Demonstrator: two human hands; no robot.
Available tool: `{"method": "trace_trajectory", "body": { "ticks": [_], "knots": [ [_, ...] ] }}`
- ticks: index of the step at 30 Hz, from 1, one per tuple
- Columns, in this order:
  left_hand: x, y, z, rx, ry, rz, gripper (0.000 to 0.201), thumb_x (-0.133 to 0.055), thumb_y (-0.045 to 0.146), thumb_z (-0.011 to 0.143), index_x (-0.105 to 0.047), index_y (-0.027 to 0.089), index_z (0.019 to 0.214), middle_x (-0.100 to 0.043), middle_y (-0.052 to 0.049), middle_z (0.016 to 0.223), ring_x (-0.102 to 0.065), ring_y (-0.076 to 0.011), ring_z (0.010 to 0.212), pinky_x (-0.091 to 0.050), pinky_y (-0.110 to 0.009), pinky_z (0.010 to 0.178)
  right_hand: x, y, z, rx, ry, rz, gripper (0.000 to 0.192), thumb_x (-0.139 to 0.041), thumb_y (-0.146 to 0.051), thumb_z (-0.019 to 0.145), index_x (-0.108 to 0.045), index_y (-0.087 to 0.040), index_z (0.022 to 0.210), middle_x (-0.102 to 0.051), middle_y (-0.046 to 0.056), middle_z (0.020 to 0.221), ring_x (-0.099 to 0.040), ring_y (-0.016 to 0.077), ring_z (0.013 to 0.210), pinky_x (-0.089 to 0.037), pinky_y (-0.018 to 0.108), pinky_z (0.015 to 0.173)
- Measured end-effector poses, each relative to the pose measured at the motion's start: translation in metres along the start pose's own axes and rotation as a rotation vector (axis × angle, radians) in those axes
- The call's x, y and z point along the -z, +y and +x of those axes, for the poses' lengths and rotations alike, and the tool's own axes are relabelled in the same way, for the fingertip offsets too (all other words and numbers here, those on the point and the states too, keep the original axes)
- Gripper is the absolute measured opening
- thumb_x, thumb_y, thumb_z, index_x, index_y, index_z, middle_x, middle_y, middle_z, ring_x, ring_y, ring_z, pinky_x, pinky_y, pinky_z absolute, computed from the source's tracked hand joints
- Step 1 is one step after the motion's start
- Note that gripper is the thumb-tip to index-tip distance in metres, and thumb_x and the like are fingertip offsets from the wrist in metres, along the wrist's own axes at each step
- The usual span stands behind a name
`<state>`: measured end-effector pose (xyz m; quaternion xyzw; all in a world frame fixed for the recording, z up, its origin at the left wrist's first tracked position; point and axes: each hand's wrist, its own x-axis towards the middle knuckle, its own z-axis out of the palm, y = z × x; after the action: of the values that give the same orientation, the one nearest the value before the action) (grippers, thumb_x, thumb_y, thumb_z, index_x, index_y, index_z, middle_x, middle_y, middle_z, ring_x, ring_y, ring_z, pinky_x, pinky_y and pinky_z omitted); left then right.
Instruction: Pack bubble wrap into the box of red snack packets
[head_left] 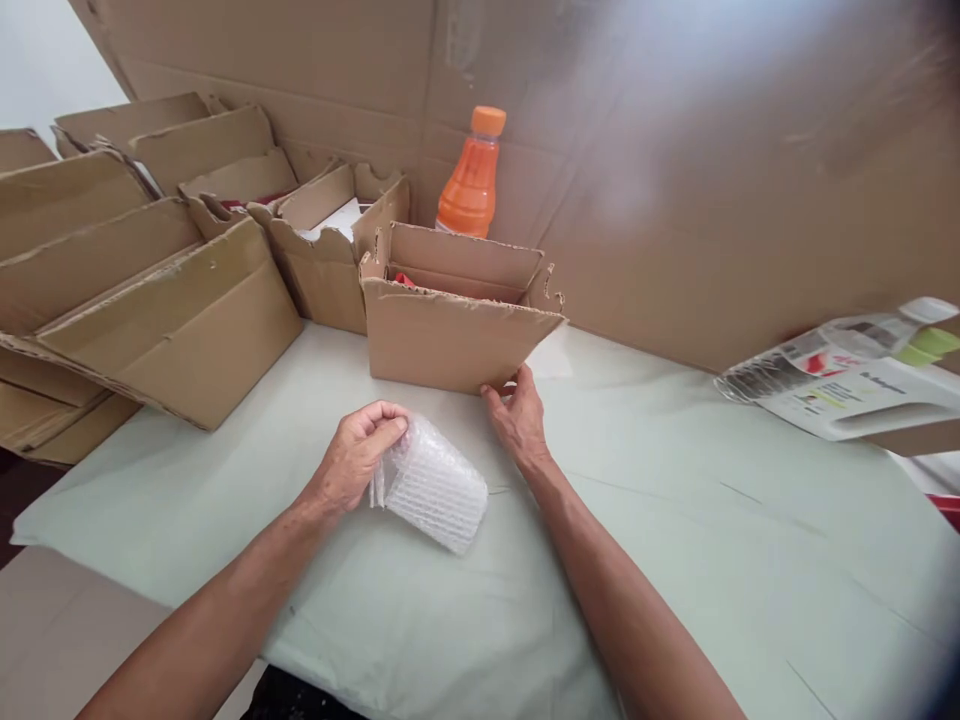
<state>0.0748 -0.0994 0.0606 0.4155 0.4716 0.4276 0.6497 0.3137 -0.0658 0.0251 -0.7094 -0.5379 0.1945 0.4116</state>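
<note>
While viewed from the head camera: left hand [358, 452] clenched around one end of a bubble-wrapped bundle [433, 484], bundle lying on the pale green table cover [675, 520], near the table's front edge and just short of the open cardboard box [450, 320]. Right hand [517, 412] fingertips pinching the lower right corner of the box's front wall — a light hold, not a full grasp. Box flaps up, something red showing inside, contents otherwise hidden. Orange bottle [472, 180] upright behind the box, against the cardboard backdrop [675, 200]. Further cardboard boxes [150, 270] stacked at left; printed plastic packets [847, 375] at right. Judged best practice for the step in hand: steady the box by its corner, keep the wrap's loose end pinned under the thumb so nothing unrolls, lift the bundle level — avoid snagging the ragged front edge.
</note>
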Motion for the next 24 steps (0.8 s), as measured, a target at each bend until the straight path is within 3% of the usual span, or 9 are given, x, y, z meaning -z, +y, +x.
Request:
{"method": "trace_trajectory", "body": {
  "ticks": [3, 5, 7, 9, 11, 13, 18, 21, 24],
  "knots": [
    [0.009, -0.004, 0.007, -0.086, 0.135, 0.040, 0.031, -0.075, 0.047, 0.071, -0.068, 0.020, 0.083, -0.069, -0.002, 0.085, -0.063, -0.0174, 0.075, -0.050, -0.029, 0.071, -0.006, -0.001, 0.000, -0.004, -0.041, 0.023, 0.064, -0.061, -0.045, 0.078, -0.051, -0.019, 0.136, -0.069, 0.011, 0.113, -0.065, 0.0236, 0.079, -0.054, 0.046, 0.080],
    [0.018, -0.008, 0.016, -0.203, 0.256, 0.101, 0.028, -0.070, 0.046, 0.076, -0.068, 0.021, 0.087, -0.069, -0.008, 0.120, -0.067, -0.0237, 0.102, -0.052, -0.034, 0.088, -0.004, 0.002, -0.001, 0.009, -0.045, 0.040, 0.068, -0.062, -0.048, 0.077, -0.051, -0.020, 0.138, -0.068, 0.013, 0.120, -0.066, 0.0250, 0.087, -0.055, 0.045, 0.080],
    [0.028, -0.012, 0.027, -0.330, 0.343, 0.196, 0.023, -0.065, 0.043, 0.082, -0.069, 0.021, 0.089, -0.051, -0.011, 0.152, -0.057, -0.0293, 0.131, -0.048, -0.040, 0.104, -0.001, 0.002, 0.001, 0.028, -0.047, 0.081, 0.074, -0.064, -0.049, 0.075, -0.048, -0.021, 0.141, -0.062, 0.015, 0.134, -0.066, 0.0286, 0.103, -0.056, 0.043, 0.079],
    [0.036, -0.014, 0.040, -0.391, 0.353, 0.263, 0.020, -0.062, 0.040, 0.085, -0.069, 0.022, 0.091, -0.036, -0.010, 0.165, -0.043, -0.0317, 0.147, -0.041, -0.046, 0.114, 0.000, -0.001, 0.006, 0.055, -0.084, 0.150, 0.082, -0.066, -0.048, 0.071, -0.045, -0.022, 0.145, -0.054, 0.016, 0.145, -0.061, 0.0317, 0.118, -0.056, 0.043, 0.079],
    [0.040, -0.013, 0.054, -0.389, 0.298, 0.281, 0.018, -0.062, 0.037, 0.085, -0.068, 0.021, 0.089, -0.032, -0.010, 0.167, -0.035, -0.0326, 0.152, -0.036, -0.050, 0.119, -0.003, -0.006, 0.012, 0.091, -0.141, 0.207, 0.084, -0.067, -0.045, 0.068, -0.043, -0.022, 0.145, -0.054, 0.015, 0.146, -0.058, 0.0330, 0.123, -0.057, 0.043, 0.080],
    [0.037, -0.012, 0.065, -0.385, 0.231, 0.287, 0.015, -0.062, 0.035, 0.083, -0.066, 0.021, 0.086, -0.037, -0.013, 0.164, -0.034, -0.0329, 0.153, -0.033, -0.051, 0.120, -0.006, -0.011, 0.015, 0.112, -0.159, 0.228, 0.083, -0.066, -0.043, 0.068, -0.044, -0.021, 0.145, -0.055, 0.015, 0.145, -0.058, 0.0332, 0.123, -0.057, 0.044, 0.082],
    [0.010, -0.020, 0.072, -0.395, 0.050, 0.339, 0.017, -0.064, 0.035, 0.078, -0.068, 0.019, 0.080, -0.066, -0.014, 0.135, -0.063, -0.0295, 0.125, -0.049, -0.044, 0.105, -0.002, -0.002, 0.004, 0.073, -0.116, 0.195, 0.086, -0.068, -0.047, 0.072, -0.042, -0.021, 0.150, -0.052, 0.015, 0.150, -0.059, 0.0343, 0.124, -0.054, 0.051, 0.094],
    [0.010, -0.019, 0.073, -0.423, 0.101, 0.362, 0.020, -0.063, 0.038, 0.077, -0.070, 0.020, 0.082, -0.062, -0.012, 0.138, -0.062, -0.0275, 0.124, -0.049, -0.041, 0.104, 0.015, 0.016, -0.004, 0.057, -0.040, 0.121, 0.086, -0.067, -0.050, 0.075, -0.040, -0.022, 0.152, -0.047, 0.016, 0.155, -0.058, 0.0343, 0.127, -0.050, 0.055, 0.101],
    [0.031, -0.006, 0.083, -0.448, 0.225, 0.375, 0.021, -0.061, 0.039, 0.076, -0.068, 0.021, 0.083, -0.054, -0.012, 0.146, -0.049, -0.0296, 0.139, -0.041, -0.045, 0.113, 0.029, 0.029, -0.006, 0.026, 0.011, 0.109, 0.085, -0.065, -0.052, 0.078, -0.039, -0.023, 0.153, -0.044, 0.017, 0.157, -0.057, 0.0341, 0.128, -0.054, 0.051, 0.094]
  ]
}}
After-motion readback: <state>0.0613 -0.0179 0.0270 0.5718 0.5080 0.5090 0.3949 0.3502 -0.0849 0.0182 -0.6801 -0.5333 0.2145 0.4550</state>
